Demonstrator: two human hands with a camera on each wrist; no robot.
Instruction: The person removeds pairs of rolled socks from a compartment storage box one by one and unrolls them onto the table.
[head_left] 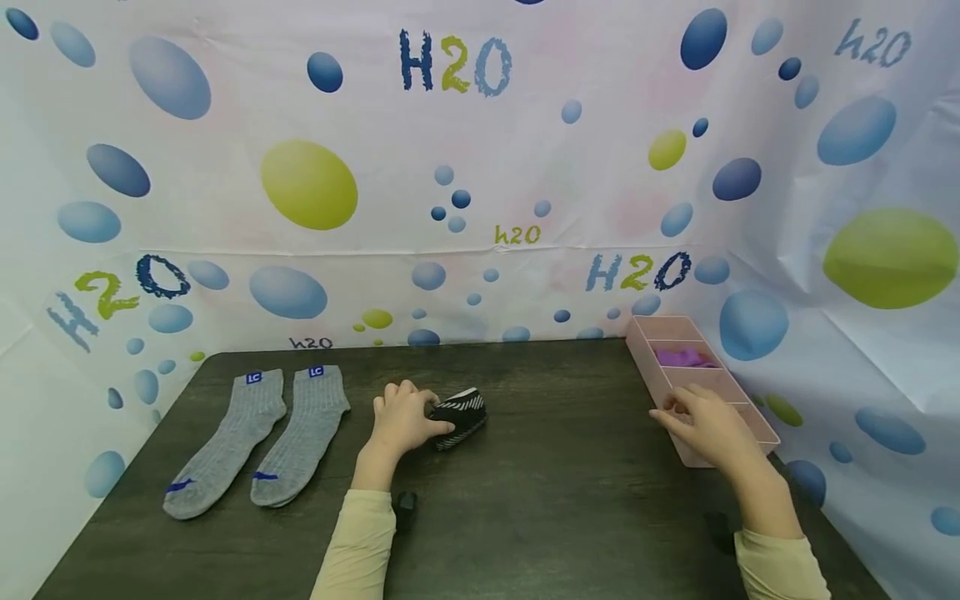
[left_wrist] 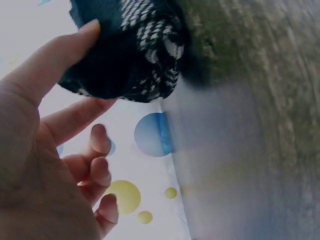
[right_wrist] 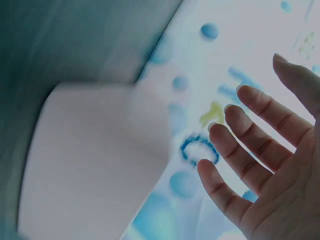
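Note:
In the head view my left hand (head_left: pixel 402 419) pinches a folded black sock bundle (head_left: pixel 467 410) with a white pattern between thumb and index finger, near the middle of the table. The left wrist view shows the thumb over the dark cloth (left_wrist: pixel 115 55), the index finger underneath, and the other fingers loosely curled apart from it. My right hand (head_left: pixel 708 425) hovers over the near part of a pink compartment box (head_left: pixel 655 367) at the right. Its fingers (right_wrist: pixel 239 155) are spread and hold nothing in the right wrist view. A purple cloth (head_left: pixel 684 358) lies in one of the box's farther compartments.
Two grey socks (head_left: pixel 225 450) with blue marks lie flat side by side on the left of the dark table (head_left: pixel 555 508). A white sheet (head_left: pixel 480 167) printed with bubbles hangs behind the table and along its sides.

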